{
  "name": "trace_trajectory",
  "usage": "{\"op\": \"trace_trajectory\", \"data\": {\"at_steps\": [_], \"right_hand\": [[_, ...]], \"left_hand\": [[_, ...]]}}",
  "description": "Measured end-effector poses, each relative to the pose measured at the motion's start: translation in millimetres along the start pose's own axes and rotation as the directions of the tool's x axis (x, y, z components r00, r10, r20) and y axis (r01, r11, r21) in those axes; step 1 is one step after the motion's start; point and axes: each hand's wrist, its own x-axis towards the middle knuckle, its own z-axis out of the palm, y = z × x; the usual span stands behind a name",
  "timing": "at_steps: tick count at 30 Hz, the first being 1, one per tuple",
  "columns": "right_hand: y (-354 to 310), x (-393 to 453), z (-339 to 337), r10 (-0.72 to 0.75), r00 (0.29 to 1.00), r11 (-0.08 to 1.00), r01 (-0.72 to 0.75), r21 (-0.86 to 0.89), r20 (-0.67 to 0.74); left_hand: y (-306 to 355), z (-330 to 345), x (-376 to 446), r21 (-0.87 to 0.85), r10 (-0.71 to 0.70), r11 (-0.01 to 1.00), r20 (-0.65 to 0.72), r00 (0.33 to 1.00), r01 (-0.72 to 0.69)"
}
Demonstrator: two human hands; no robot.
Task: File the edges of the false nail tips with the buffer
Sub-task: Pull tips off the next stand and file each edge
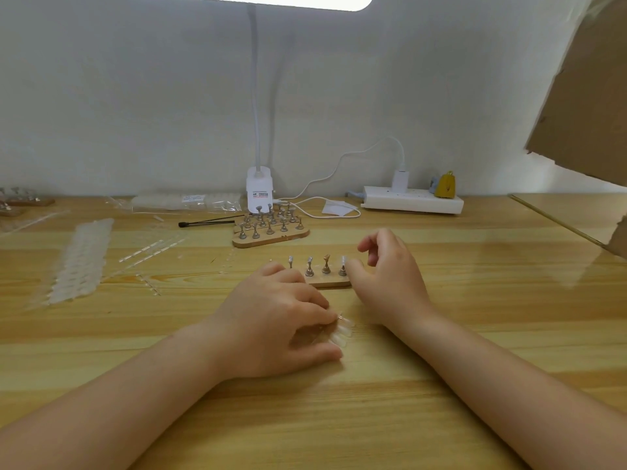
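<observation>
**Loose nail tips and no buffer in sight**

The left hand [271, 320] rests on the pale wooden surface [441, 385], its fingers [325, 351] curled round a small cluster of clear false nail tips [341, 330] that fan out past the thumb. The right hand [390, 276] hovers just beyond, its fingers pinching a single clear nail tip [343, 261] at the rightmost post of a small wooden stand with metal pegs [325, 271].

The held cluster looks loosely gathered; a slack grip could let the tips slide out and scatter, and clear plastic would be hard to find on this grain. The tip at the post may pop off if pressed unevenly. No buffer can be made out, so filing cannot begin until one is found.

Farther back, a larger wooden rack of metal pegs [269, 228] stands bare of tips. A clear plastic bag [186, 201] against the wall holds more pale tips, and strips of white tips [79, 262] lie open at the left, in no container.
</observation>
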Motion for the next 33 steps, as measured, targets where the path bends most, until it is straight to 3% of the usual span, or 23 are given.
{"op": "trace_trajectory", "data": {"at_steps": [4,7,10,13,15,21,33], "right_hand": [[-4.6,-3.7,-2.1,-0.094,0.995,0.984,0.098,0.147,-0.031],[-11.1,-9.2,-4.6,-0.181,0.983,0.946,0.177,0.270,-0.008],[-16.9,-14.3,-4.9,-0.276,0.959,0.945,0.258,0.198,0.063],[-22.5,-19.6,-1.7,-0.303,0.943,0.941,0.274,0.199,0.134],[-25.4,-22.3,0.5,-0.288,0.943,0.932,0.236,0.275,0.166],[-26.6,-20.0,-0.7,-0.114,0.961,0.871,-0.025,0.490,0.252],[-23.1,-16.6,0.7,-0.054,0.936,0.806,-0.165,0.569,0.348]], "left_hand": [[-2.6,7.0,1.4,0.064,0.065,0.996,-0.116,0.991,-0.058],[-6.7,7.6,0.4,0.075,-0.063,0.993,-0.303,0.951,0.089],[-11.0,3.6,0.0,-0.131,-0.344,0.938,-0.432,0.833,0.320],[-14.1,5.3,0.1,-0.419,-0.563,0.814,-0.403,0.721,0.402],[-12.7,7.9,1.1,-0.540,-0.640,0.735,-0.353,0.682,0.410],[-11.2,10.7,0.8,-0.715,-0.671,0.601,-0.208,0.712,0.358],[-14.7,14.4,0.3,-0.713,-0.650,0.630,-0.266,0.712,0.309]]}}
